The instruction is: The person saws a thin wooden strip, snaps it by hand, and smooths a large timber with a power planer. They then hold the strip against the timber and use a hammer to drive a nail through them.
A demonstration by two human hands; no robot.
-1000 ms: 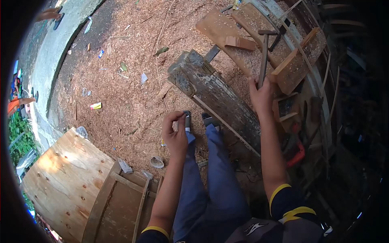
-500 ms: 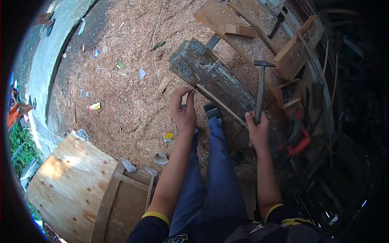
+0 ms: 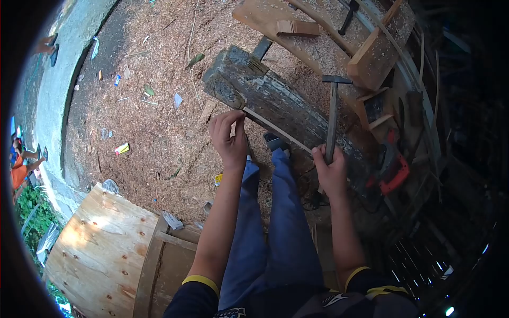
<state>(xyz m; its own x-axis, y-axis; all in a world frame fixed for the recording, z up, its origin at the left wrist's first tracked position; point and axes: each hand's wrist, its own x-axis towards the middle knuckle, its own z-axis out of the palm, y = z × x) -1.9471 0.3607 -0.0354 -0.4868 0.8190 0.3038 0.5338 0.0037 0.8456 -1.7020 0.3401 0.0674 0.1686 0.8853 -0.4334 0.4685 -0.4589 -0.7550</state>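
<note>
A hammer stands head-up in my right hand, its handle gripped in the fist. That hand also meets the near right end of a thin wooden strip. At the strip's far left end, the thumb and fingers of my left hand are pinched together on it. Along its length the strip lies against the side edge of a thick, weathered timber beam. Whether anything small, such as a nail, sits in the left fingertips is hidden.
Wood shavings cover the ground. A red power tool lies right of my right hand. Beyond the beam are boards, a wood block and another hammer. A plywood sheet is at lower left; people stand far left.
My view has shifted a little, so the beam and hammer sit further left. Both hands keep their places on the strip, and the left fingers have curled slightly differently.
</note>
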